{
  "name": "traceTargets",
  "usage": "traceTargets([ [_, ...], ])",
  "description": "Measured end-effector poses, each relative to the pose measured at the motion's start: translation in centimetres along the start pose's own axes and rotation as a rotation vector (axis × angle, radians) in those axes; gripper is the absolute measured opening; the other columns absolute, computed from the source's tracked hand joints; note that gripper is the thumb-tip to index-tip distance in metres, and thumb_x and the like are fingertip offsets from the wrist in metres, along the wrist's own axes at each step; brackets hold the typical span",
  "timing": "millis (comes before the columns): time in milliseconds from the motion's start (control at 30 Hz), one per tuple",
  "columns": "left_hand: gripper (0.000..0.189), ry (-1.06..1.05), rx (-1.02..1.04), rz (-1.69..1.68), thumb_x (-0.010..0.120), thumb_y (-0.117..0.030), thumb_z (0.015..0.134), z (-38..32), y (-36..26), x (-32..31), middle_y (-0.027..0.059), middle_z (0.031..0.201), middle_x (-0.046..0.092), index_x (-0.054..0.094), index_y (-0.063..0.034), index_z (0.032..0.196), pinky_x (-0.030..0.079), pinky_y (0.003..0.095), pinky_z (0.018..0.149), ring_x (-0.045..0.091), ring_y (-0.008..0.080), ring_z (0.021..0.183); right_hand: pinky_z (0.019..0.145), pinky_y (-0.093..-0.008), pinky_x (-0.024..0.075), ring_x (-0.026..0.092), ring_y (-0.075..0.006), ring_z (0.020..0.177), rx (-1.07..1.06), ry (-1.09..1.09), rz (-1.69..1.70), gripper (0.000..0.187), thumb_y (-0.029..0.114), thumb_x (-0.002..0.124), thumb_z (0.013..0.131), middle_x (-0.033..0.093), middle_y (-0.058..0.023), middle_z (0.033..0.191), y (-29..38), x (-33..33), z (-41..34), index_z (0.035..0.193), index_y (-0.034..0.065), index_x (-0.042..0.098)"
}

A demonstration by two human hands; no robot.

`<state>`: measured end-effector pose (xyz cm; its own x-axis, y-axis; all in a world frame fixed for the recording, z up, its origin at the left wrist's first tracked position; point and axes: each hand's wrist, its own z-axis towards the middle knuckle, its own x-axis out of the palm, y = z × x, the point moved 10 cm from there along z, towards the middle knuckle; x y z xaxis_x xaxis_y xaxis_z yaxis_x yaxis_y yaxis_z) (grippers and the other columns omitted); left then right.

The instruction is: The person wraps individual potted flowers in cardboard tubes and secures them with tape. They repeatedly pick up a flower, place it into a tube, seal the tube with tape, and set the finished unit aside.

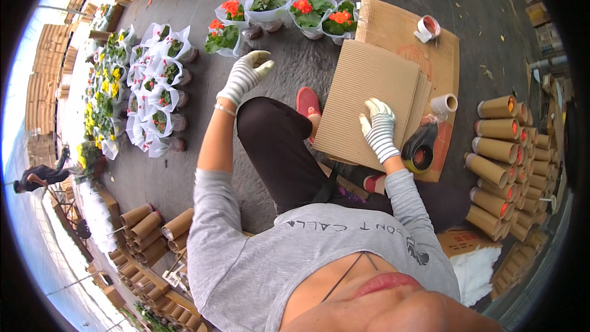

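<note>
Resting on a stack of corrugated cardboard sheets (368,97) is my right hand (380,127), in a striped glove, its fingers somewhat spread. My left hand (246,71), gloved the same way, is raised over the floor with curled fingers apart and nothing between them. Just beyond it stands a potted plant with red flowers in a white sleeve (224,39); several more such plants curve towards the cardboard. Under the sheets lies a larger cardboard piece (387,23), with a tape roll (428,27) at its far end. A clear film roll (445,103) and a black tape dispenser (419,150) lie near my right hand.
Sleeved potted plants (159,87) stand in rows at the left, beside yellow-flowered ones (108,83). Cardboard tubes (495,147) are piled at the right, some with red flowers inside. More tubes (145,230) lie at the lower left. Another person (44,177) is at the far left.
</note>
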<state>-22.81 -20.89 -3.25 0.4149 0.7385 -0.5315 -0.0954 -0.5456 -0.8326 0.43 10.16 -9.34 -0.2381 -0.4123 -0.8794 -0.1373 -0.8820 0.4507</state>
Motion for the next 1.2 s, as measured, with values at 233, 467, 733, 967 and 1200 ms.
traceTargets([
  [233, 0.066, 0.332, -0.234, 0.259, 0.061, -0.053, 0.097, 17.3, 9.8, 9.1, 0.0202, 0.126, 0.068, 0.061, 0.0043, 0.131, 0.051, 0.0426, 0.099, 0.067, 0.0283, 0.114, 0.107, -0.0536, 0.0355, 0.051, -0.0345, 0.124, -0.074, -0.047, -0.061, 0.049, 0.023, 0.073, 0.080, 0.058, -0.0130, 0.131, 0.1, 1.0, -1.0, 0.126, 0.0115, 0.060],
  [467, 0.064, -0.117, -0.703, -0.661, 0.057, -0.054, 0.096, 27.1, 18.6, 14.9, 0.0198, 0.130, 0.064, 0.057, -0.0027, 0.134, 0.055, 0.0507, 0.091, 0.066, 0.0379, 0.110, 0.103, -0.0532, 0.0377, 0.053, -0.0341, 0.118, -0.104, -0.061, 0.003, 0.048, 0.021, 0.072, 0.078, 0.058, -0.0119, 0.126, 0.8, 0.0, -0.6, 0.124, 0.0112, 0.060],
  [733, 0.029, -0.095, -0.466, -0.790, 0.054, -0.026, 0.104, 24.0, 13.1, 6.4, 0.0181, 0.103, 0.073, 0.065, -0.0024, 0.115, 0.061, 0.0394, 0.068, 0.074, 0.0319, 0.088, 0.107, -0.0544, 0.0346, 0.050, -0.0344, 0.123, -0.028, -0.014, -0.001, 0.047, 0.022, 0.073, 0.079, 0.057, -0.0136, 0.129, 0.1, 0.5, -0.7, 0.124, 0.0112, 0.061],
  [967, 0.038, 0.054, 0.066, -0.618, 0.062, -0.034, 0.101, 6.2, -9.9, 1.3, 0.0113, 0.097, 0.075, 0.070, 0.0009, 0.115, 0.060, 0.0320, 0.070, 0.073, 0.0188, 0.082, 0.107, -0.0509, 0.0379, 0.051, -0.0317, 0.126, -0.055, -0.066, -0.013, 0.042, 0.023, 0.073, 0.081, 0.059, -0.0104, 0.130, 0.2, 0.4, -0.6, 0.120, 0.0109, 0.065],
  [1200, 0.043, 0.329, 0.129, -0.763, 0.057, -0.032, 0.100, -7.5, -21.3, 4.7, 0.0125, 0.098, 0.075, 0.068, 0.0047, 0.119, 0.053, 0.0275, 0.068, 0.070, 0.0159, 0.078, 0.118, -0.0496, 0.0304, 0.039, -0.0386, 0.141, -0.171, -0.217, 0.392, 0.103, 0.044, 0.084, 0.074, 0.039, -0.0252, 0.152, 2.0, -6.5, -0.5, 0.152, 0.0033, 0.031],
])
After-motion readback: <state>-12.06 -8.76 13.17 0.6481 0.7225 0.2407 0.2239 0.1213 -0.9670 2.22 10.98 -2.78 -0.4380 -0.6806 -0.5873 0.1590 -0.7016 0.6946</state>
